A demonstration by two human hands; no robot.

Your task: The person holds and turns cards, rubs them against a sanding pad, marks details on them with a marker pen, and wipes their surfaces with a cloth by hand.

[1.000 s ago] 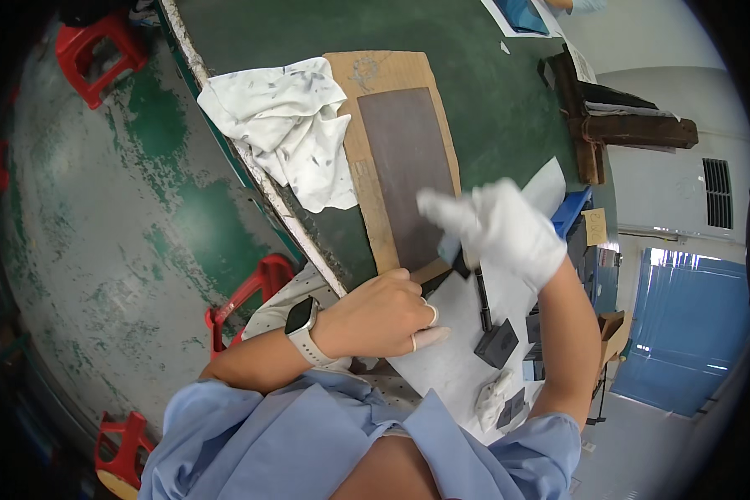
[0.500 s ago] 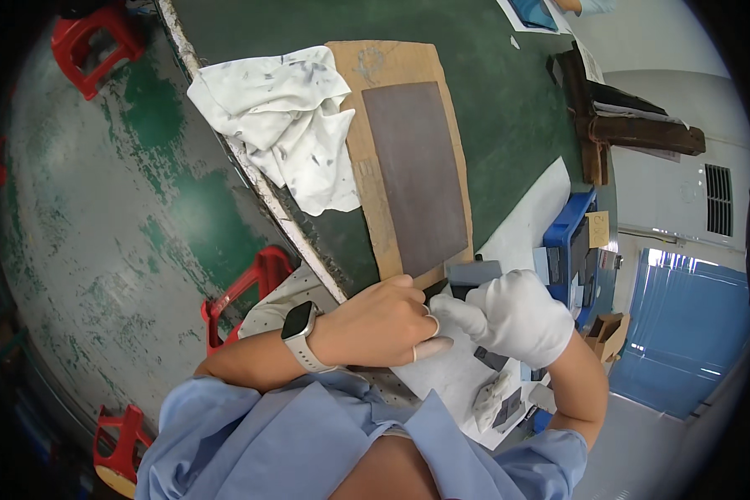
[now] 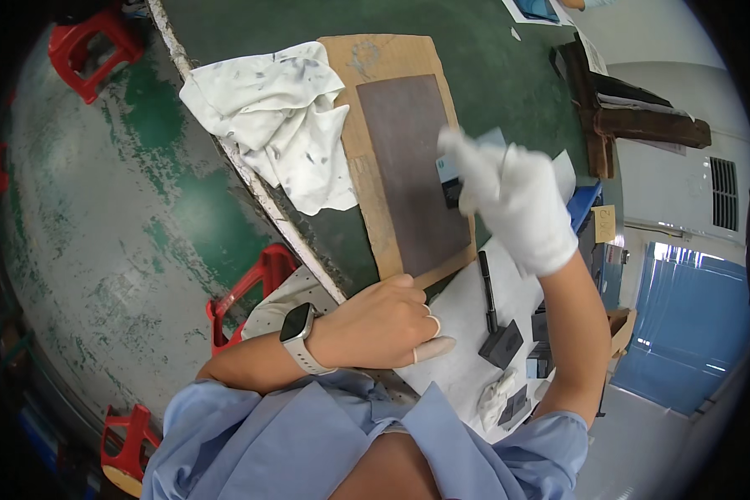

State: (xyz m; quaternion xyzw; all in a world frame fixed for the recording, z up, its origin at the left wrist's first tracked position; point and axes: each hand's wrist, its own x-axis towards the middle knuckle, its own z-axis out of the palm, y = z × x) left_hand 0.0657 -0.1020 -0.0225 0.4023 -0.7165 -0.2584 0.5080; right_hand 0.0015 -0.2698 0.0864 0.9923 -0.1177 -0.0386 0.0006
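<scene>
My left hand (image 3: 383, 323), bare apart from pale finger coverings and a watch at the wrist, is curled over the near edge of a brown cardboard sheet (image 3: 354, 117). A dark grey-brown rectangular sheet, like sandpaper (image 3: 408, 167), lies on that cardboard. Above its right edge is my right hand (image 3: 517, 204), in a white glove and blurred by motion. The gloved fingers are closed on a small light-blue and black block (image 3: 448, 171), mostly hidden behind them. Left of the sandpaper lies a crumpled, stained white cloth (image 3: 283, 125).
On white paper (image 3: 450, 321) at the right lie a black pen (image 3: 487, 292), a black block (image 3: 502, 343) and several small dark pieces. A blue tray (image 3: 585, 204) stands beyond. A wooden stand (image 3: 596, 125) is at far right, red stools (image 3: 96, 50) at left.
My right hand has moved up and away from beside my left hand, carrying the small block over the sandpaper. The pen and black block now show on the paper. My left hand stays put.
</scene>
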